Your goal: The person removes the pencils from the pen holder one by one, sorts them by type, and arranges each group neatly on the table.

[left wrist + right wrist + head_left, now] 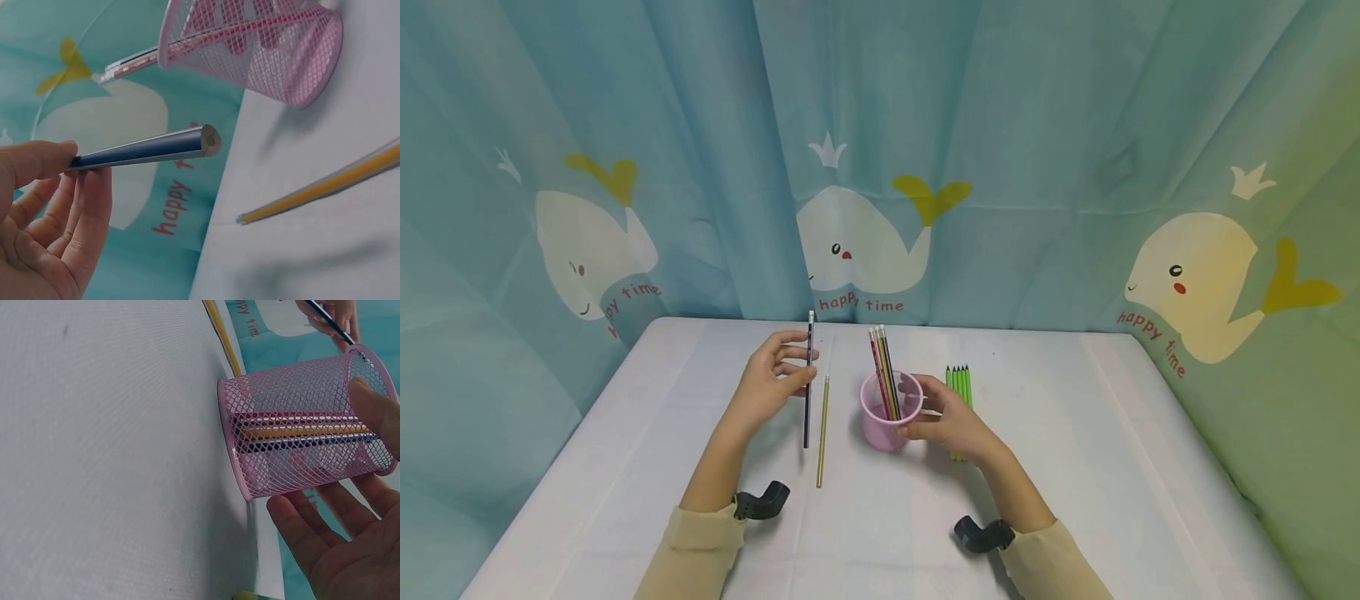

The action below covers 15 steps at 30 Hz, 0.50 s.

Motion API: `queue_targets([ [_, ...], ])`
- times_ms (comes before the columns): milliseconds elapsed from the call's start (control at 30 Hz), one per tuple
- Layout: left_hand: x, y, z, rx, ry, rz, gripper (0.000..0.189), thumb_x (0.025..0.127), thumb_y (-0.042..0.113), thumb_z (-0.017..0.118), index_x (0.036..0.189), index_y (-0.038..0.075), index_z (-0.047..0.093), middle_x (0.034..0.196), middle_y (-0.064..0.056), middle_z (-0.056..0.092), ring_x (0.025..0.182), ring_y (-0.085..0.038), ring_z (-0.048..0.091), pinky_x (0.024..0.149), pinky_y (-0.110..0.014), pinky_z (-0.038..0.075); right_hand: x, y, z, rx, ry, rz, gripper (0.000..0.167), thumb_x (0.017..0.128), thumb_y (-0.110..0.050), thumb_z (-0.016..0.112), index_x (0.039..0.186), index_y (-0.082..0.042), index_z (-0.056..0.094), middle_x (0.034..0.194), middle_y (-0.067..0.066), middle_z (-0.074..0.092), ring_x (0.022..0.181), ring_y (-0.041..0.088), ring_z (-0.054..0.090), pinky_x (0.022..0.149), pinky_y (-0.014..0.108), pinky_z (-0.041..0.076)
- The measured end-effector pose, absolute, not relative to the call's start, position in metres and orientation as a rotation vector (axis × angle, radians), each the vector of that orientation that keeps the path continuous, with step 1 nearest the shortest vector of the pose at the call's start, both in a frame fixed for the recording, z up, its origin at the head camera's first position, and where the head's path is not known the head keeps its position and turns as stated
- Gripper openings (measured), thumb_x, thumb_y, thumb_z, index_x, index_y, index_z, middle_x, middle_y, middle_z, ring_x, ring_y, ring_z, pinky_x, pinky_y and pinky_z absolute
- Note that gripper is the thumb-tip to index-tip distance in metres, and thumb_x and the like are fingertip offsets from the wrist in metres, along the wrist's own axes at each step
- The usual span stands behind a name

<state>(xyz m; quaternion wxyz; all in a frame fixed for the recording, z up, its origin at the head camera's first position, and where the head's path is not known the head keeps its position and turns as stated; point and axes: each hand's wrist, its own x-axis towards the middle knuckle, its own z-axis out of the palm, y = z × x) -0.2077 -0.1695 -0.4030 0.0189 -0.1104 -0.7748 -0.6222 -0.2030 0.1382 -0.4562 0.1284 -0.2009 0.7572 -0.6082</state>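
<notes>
My left hand (769, 382) pinches a dark blue pencil (150, 147) between thumb and fingertips. The pencil stands nearly upright, its white eraser end at the top and its flat, unsharpened end pointing down above the table. To its right sits a pink mesh pencil cup (883, 435), with my right hand (957, 425) gripping its right side, the thumb at the rim in the right wrist view. Red, yellow and dark blue pencils (300, 432) lean inside the cup. Between the left hand and the cup, a yellow pencil (823, 433) lies on the table.
Several bright green pencils (958, 379) lie side by side right of the cup, partly hidden by my right hand. A white cloth covers the table (1075, 467). Behind its far edge hangs a blue-green curtain (1037, 167) with printed whales.
</notes>
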Motion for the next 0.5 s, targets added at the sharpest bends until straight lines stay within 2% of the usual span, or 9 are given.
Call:
queue_targets([
  [100, -0.209, -0.171, -0.406, -0.297, -2.436, -1.935, 0.053, 0.092, 0.002, 0.068, 0.14, 0.004, 0.047, 0.125, -0.024, 0.063, 0.092, -0.024, 0.068, 0.071, -0.032, 0.063, -0.203, 0.138, -0.456, -0.589, 2.198, -1.769, 0.078, 0.076, -0.005, 0.084, 0.144, -0.008, 0.047, 0.141, 0.013, 0.054, 0.128, 0.037, 0.054, 0.108, 0.044, 0.048],
  [300, -0.212, -0.174, -0.41, -0.258, -2.467, -1.973, 0.052, 0.092, -0.001, 0.065, 0.141, 0.002, 0.045, 0.127, -0.026, 0.061, 0.1, -0.037, 0.067, 0.072, -0.032, 0.063, -0.203, 0.138, -0.456, -0.59, 2.209, -1.758, 0.078, 0.077, -0.005, 0.084, 0.145, -0.008, 0.046, 0.141, 0.013, 0.054, 0.128, 0.037, 0.054, 0.109, 0.045, 0.048],
  [500, -0.214, -0.176, -0.415, -0.196, -2.504, -1.986, 0.052, 0.092, -0.002, 0.062, 0.141, 0.002, 0.044, 0.128, -0.026, 0.062, 0.098, -0.029, 0.07, 0.073, -0.032, 0.063, -0.203, 0.138, -0.455, -0.582, 2.223, -1.749, 0.078, 0.076, -0.006, 0.085, 0.145, -0.008, 0.046, 0.141, 0.013, 0.054, 0.128, 0.037, 0.054, 0.109, 0.046, 0.047],
])
